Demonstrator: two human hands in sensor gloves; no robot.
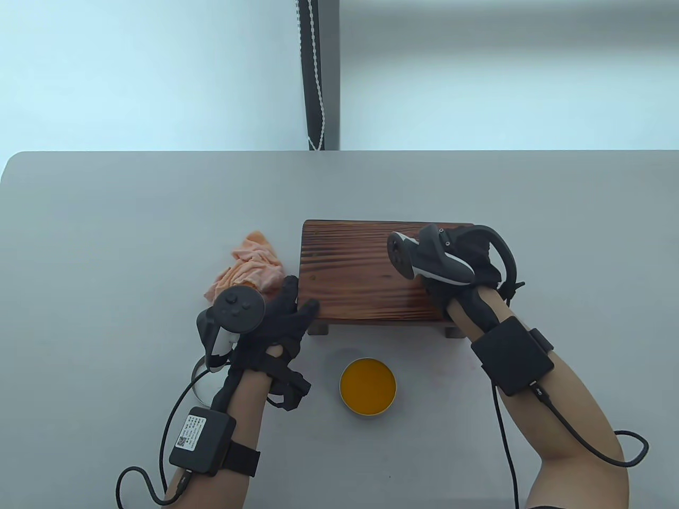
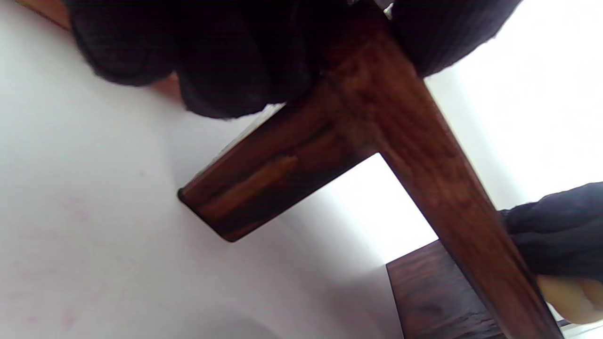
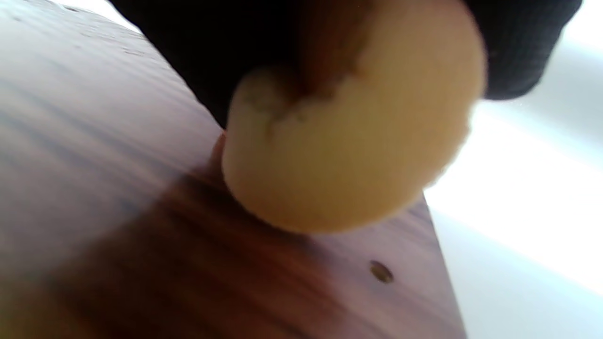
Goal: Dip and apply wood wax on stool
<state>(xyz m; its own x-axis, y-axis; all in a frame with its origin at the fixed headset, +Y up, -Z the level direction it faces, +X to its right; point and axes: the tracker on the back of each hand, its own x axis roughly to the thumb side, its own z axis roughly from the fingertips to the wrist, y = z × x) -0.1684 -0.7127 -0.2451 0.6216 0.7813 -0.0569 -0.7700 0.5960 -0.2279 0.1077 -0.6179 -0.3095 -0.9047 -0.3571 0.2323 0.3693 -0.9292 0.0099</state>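
A dark wooden stool (image 1: 360,270) stands mid-table. My left hand (image 1: 298,306) grips its front left corner, thumb on the top and fingers (image 2: 226,61) curled down the side by a leg (image 2: 264,188). My right hand (image 1: 469,254) rests on the stool's right part, mostly hidden under its tracker. It pinches a round yellow sponge (image 3: 348,155), which presses on the stool's top (image 3: 188,263). The sponge (image 2: 570,292) also shows below the right hand (image 2: 556,230) in the left wrist view. An open tin of orange wax (image 1: 368,386) sits in front of the stool.
A crumpled orange cloth (image 1: 249,265) lies left of the stool, just behind my left hand. A metal lid (image 1: 199,382) peeks out under my left wrist. Cables trail from both forearms. The grey table (image 1: 106,238) ends at a wall behind.
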